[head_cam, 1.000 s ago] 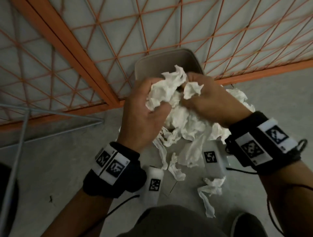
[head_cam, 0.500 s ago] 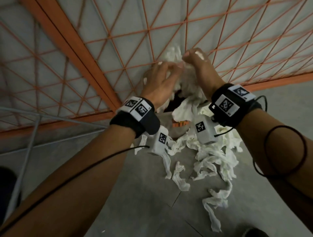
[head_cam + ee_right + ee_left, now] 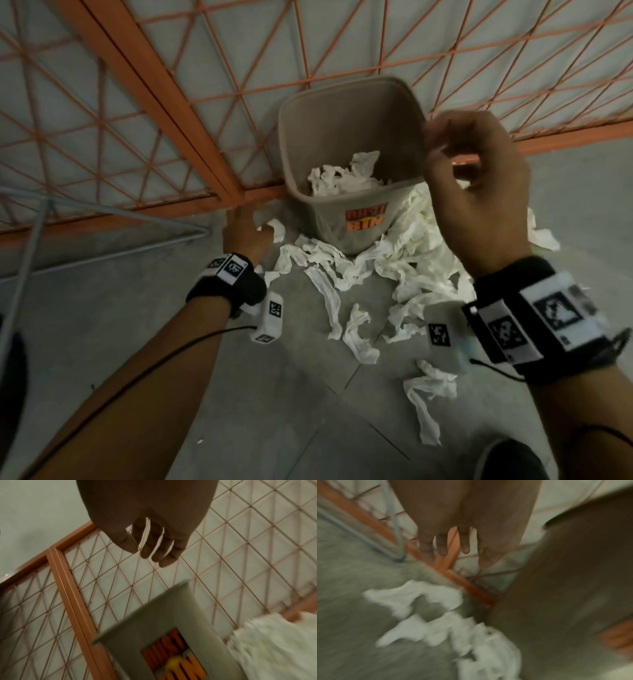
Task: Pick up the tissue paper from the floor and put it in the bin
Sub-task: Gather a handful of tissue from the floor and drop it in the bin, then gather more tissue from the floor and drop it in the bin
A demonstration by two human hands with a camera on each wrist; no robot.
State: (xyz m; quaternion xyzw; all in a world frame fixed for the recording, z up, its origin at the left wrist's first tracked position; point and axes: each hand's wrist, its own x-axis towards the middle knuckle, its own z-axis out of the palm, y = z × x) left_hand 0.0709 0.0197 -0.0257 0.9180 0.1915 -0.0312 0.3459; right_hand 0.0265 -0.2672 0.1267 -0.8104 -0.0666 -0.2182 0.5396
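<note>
A grey bin [image 3: 346, 113] with an orange label stands against the orange mesh fence; crumpled white tissue [image 3: 339, 178] lies inside it. Many white tissue strips [image 3: 404, 260] lie on the floor in front of and to the right of the bin [image 3: 154, 615]. My left hand [image 3: 241, 233] is low at the bin's left, fingers straight and empty, close to tissue [image 3: 412, 599] on the floor. My right hand [image 3: 472, 178] hangs above the bin's right rim, fingers loosely curled and holding nothing; the right wrist view shows its fingers [image 3: 154, 545] relaxed and empty.
The orange mesh fence [image 3: 191, 113] runs right behind the bin. A thin grey metal frame [image 3: 102, 236] lies on the floor at the left. A dark shoe [image 3: 507, 459] shows at the bottom right. Grey tiled floor [image 3: 274, 394] lies between my arms.
Both hands held a tissue bundle, lifted it over the bin and let go; tissue now lies in the bin. The left hand has dropped to the floor, the right has drawn back.
</note>
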